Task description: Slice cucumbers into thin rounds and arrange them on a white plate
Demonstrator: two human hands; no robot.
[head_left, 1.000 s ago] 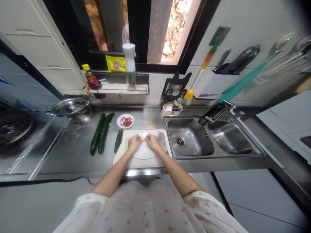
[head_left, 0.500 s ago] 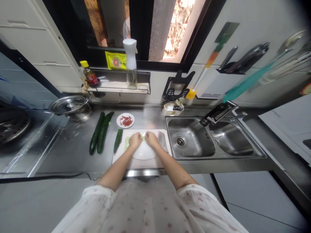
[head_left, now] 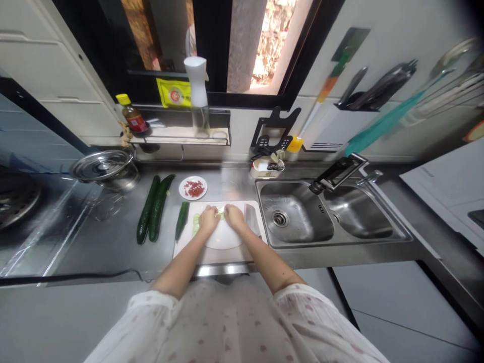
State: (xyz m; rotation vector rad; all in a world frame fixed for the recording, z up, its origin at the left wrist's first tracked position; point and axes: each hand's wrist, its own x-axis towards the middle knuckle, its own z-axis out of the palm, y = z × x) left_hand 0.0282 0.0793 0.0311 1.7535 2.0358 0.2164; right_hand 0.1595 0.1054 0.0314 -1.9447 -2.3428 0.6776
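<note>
My left hand (head_left: 209, 220) and my right hand (head_left: 234, 217) are close together above the far part of a white plate (head_left: 223, 241). Fingers on both are curled in a pinch around pale green cucumber slices (head_left: 221, 215) between them; fine detail is too small to see. The plate rests on a white cutting board (head_left: 184, 248). More cucumber slices (head_left: 195, 225) lie in a row left of my left hand. Right of my right hand lies a knife (head_left: 251, 218) with a broad blade. A cut length of cucumber (head_left: 182, 221) rests on the board's left edge.
Whole cucumbers (head_left: 148, 209) lie on the steel counter at left, near a lidded pot (head_left: 104, 171). A small plate (head_left: 183, 193) of chopped red bits is behind the board. The double sink (head_left: 298, 212) adjoins the board's right side. A shelf (head_left: 177, 136) holds bottles.
The whole view has shifted slightly with the head. Both hands stay above the plate with their fingers pinched; the slices between them have moved only slightly.
</note>
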